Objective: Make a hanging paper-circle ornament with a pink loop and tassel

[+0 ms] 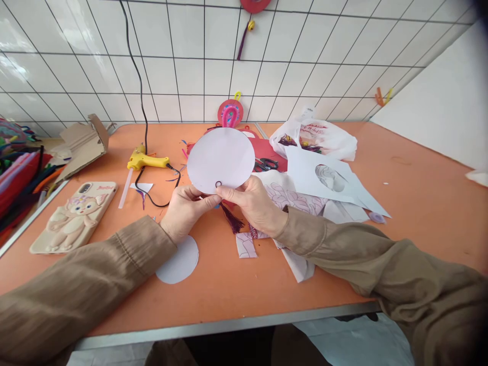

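A round white paper disc (221,157) is held up above the table between both hands. My left hand (188,208) pinches its lower left edge. With thumb on the front, my right hand (259,203) grips the lower right edge beside a small dark ring (218,184) near the rim. The fingers behind the disc are hidden. Below the hands a dark purple tassel (232,219) shows; whether it is attached to anything I cannot tell. Another white disc (178,262) lies flat on the table, partly under my left forearm.
A yellow glue gun (147,160) with its cord and a phone (76,216) lie at left. Scissors (266,164) rest behind the disc. Cut paper (305,168), patterned scraps (246,246) and a plastic bag (335,137) are at right. Cardboard (86,145) stands far left.
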